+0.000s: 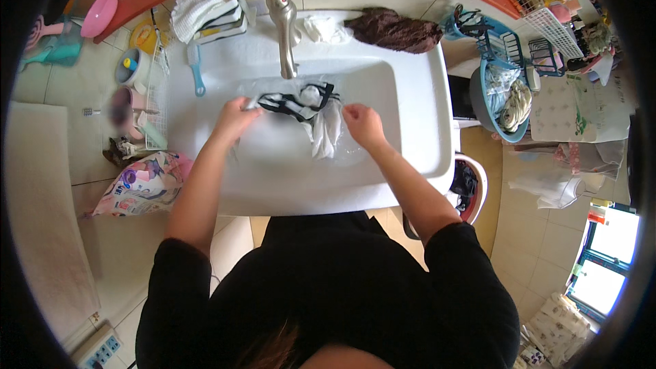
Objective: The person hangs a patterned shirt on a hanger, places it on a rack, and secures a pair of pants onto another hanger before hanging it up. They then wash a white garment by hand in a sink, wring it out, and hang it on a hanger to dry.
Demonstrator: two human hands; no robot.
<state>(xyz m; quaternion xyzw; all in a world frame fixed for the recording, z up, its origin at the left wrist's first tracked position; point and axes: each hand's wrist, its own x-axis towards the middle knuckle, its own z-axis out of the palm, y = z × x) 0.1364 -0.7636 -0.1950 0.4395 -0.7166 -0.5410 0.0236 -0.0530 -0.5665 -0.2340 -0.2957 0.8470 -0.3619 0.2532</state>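
Note:
A wet black-and-white cloth garment is spread between my hands over the basin of a white sink. My left hand pinches its left end between thumb and fingers. At the garment's right edge, my right hand is closed in a fist on the cloth; the fingers hide the exact grip. A white part of the garment hangs down towards the front of the basin. Cloudy water seems to lie beneath it. Just behind the garment stands a single-lever metal faucet, its spout pointing into the basin.
A blue-handled brush rests on the sink's left ledge. A brown cloth and a white cloth lie along the back. A printed detergent bag leans at left. To the right are a blue basin of cloths and a bucket.

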